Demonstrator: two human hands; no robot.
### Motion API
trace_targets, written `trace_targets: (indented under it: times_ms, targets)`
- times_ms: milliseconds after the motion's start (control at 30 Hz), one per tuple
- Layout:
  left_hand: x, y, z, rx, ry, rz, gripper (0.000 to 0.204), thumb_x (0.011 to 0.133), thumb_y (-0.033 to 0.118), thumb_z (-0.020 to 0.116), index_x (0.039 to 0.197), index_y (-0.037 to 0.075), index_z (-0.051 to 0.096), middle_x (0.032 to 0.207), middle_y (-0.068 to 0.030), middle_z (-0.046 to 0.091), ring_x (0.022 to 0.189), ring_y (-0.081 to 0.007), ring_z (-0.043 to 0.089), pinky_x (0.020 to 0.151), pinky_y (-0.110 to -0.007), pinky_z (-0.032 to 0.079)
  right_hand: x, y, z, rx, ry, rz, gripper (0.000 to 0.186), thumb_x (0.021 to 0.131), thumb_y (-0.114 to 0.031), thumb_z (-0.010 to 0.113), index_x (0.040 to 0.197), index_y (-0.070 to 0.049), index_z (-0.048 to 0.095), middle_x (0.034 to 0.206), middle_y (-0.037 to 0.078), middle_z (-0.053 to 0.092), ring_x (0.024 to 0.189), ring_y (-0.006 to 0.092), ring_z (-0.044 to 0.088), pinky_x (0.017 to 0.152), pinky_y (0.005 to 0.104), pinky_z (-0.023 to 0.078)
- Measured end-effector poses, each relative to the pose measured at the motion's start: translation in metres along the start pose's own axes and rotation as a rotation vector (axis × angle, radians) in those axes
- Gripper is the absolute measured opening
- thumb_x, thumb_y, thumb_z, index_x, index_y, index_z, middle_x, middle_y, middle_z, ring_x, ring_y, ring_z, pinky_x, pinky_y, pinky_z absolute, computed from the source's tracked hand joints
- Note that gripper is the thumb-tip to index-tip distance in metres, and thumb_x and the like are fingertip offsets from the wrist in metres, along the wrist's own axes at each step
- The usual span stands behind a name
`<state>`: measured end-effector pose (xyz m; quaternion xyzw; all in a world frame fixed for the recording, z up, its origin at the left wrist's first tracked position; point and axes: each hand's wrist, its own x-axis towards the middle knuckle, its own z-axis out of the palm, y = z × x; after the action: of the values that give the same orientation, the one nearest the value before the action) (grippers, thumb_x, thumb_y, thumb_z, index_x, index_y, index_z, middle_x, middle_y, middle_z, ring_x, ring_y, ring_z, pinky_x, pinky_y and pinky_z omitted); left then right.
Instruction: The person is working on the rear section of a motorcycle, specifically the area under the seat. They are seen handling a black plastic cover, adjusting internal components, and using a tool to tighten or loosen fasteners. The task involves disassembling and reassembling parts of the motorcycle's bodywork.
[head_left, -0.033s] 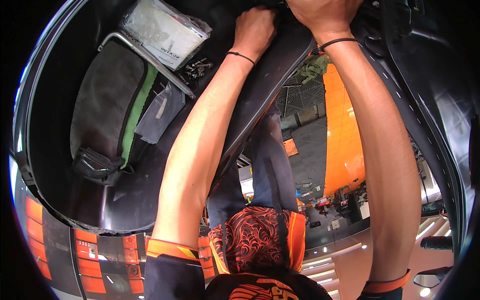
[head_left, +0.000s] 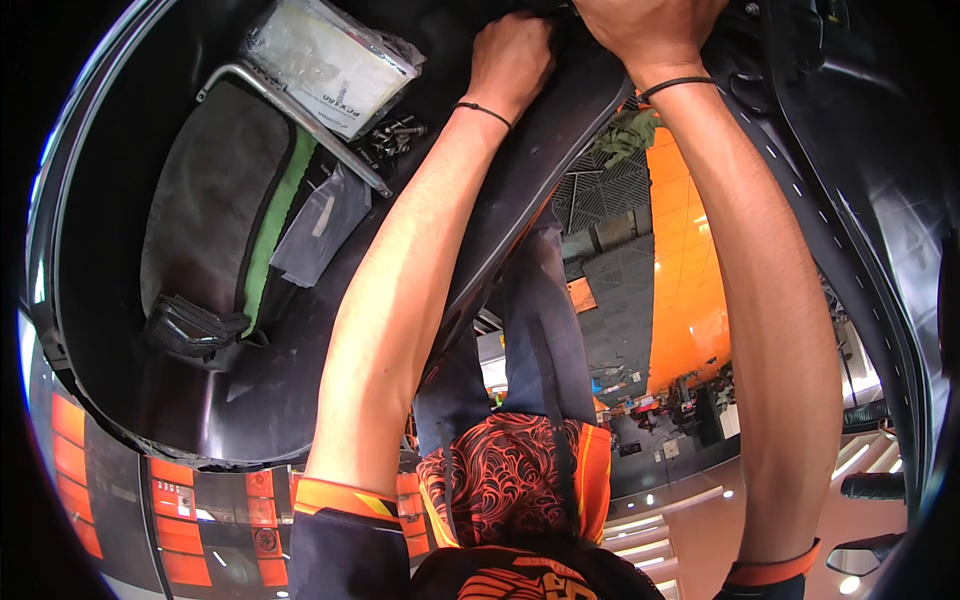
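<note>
We have a single view, from a fisheye camera worn on our head, looking down along both forearms to the left hand [head_left: 512, 55] and right hand [head_left: 640, 25] at the top edge. It sits close above a glossy black moulded compartment [head_left: 120, 400], whose rim bends toward the picture's round border. No second view overlaps it.

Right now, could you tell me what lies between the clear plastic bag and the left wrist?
In the head view, a small pile of dark screws lies between the clear plastic bag and the left wrist, beside the bent metal bar.
</note>
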<state>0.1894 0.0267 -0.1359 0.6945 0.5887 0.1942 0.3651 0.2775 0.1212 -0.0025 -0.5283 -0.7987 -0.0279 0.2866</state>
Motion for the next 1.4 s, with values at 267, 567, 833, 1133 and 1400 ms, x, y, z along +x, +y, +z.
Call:
trace_targets:
  times_ms: [267, 567, 833, 1133, 1400]
  targets:
    - [-0.003, 0.021, -0.025, -0.268, 0.15, -0.072, 0.017, 0.084, 0.015, 0.064, 0.088, -0.001, 0.068, 0.089, -0.0234, 0.067, 0.08, -0.0418, 0.066, 0.071, -0.048, 0.053, -0.001, 0.002, -0.002, -0.005, 0.0, 0.024, 0.01, 0.079, -0.01, 0.059, 0.087, -0.004, 0.061, 0.089, 0.011, 0.061, 0.077, 0.032, 0.061, 0.071, 0.0396, 0.047]
    - [0.004, 0.029, -0.013, -0.159, 0.032, -0.2, 0.017, 0.083, 0.01, 0.063, 0.093, -0.002, 0.068, 0.089, -0.0275, 0.065, 0.082, -0.0451, 0.064, 0.073, -0.05, 0.053, -0.001, 0.005, -0.003, 0.005, 0.0, 0.022, 0.011, 0.079, -0.011, 0.059, 0.087, -0.004, 0.061, 0.088, 0.011, 0.06, 0.076, 0.0319, 0.061, 0.071, 0.0395, 0.047]
    - [0.0, 0.019, -0.012, -0.159, 0.066, 0.009, 0.015, 0.081, 0.012, 0.066, 0.091, 0.002, 0.071, 0.086, -0.0197, 0.068, 0.078, -0.0385, 0.067, 0.071, -0.046, 0.055, 0.0, 0.008, -0.005, 0.0, -0.008, 0.029, 0.011, 0.079, -0.011, 0.059, 0.088, -0.004, 0.06, 0.088, 0.012, 0.06, 0.076, 0.0322, 0.061, 0.07, 0.0394, 0.047]
    - [0.001, 0.023, -0.002, -0.034, 0.081, -0.162, 0.011, 0.077, 0.011, 0.065, 0.082, 0.002, 0.07, 0.085, -0.02, 0.068, 0.076, -0.0401, 0.067, 0.068, -0.046, 0.056, 0.003, 0.005, -0.006, 0.008, -0.012, 0.028, 0.011, 0.079, -0.01, 0.059, 0.088, -0.004, 0.06, 0.089, 0.012, 0.06, 0.077, 0.0327, 0.06, 0.071, 0.0396, 0.047]
    - [0.007, 0.014, -0.018, -0.072, -0.056, -0.086, 0.013, 0.075, 0.012, 0.065, 0.083, 0.004, 0.072, 0.079, -0.0207, 0.068, 0.079, -0.0403, 0.067, 0.071, -0.048, 0.056, 0.0, 0.004, 0.004, 0.051, 0.021, 0.007, 0.012, 0.078, -0.009, 0.06, 0.09, -0.005, 0.061, 0.09, 0.011, 0.061, 0.079, 0.0326, 0.061, 0.071, 0.0396, 0.047]
